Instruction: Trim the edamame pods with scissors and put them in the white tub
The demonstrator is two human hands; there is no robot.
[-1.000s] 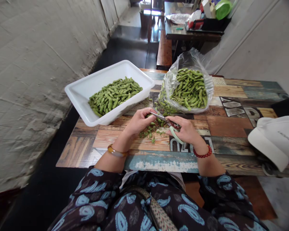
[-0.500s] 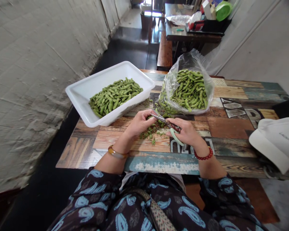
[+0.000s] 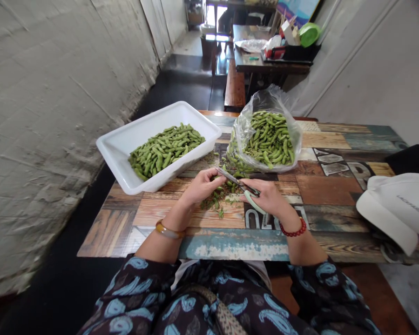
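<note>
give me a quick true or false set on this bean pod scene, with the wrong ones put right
1. The right hand holds the scissors. True.
2. The red bead bracelet is on the left wrist. False: it is on the right wrist; the left wears an amber-coloured bangle.
3. The white tub has green pods in it. True.
4. The clear plastic bag is tied shut. False: its mouth is open, with pods showing inside.
5. The white cap is inside the tub. False: it is at the far right, apart from the tub.
6. Loose green bits lie on the table near the hands. True.
</note>
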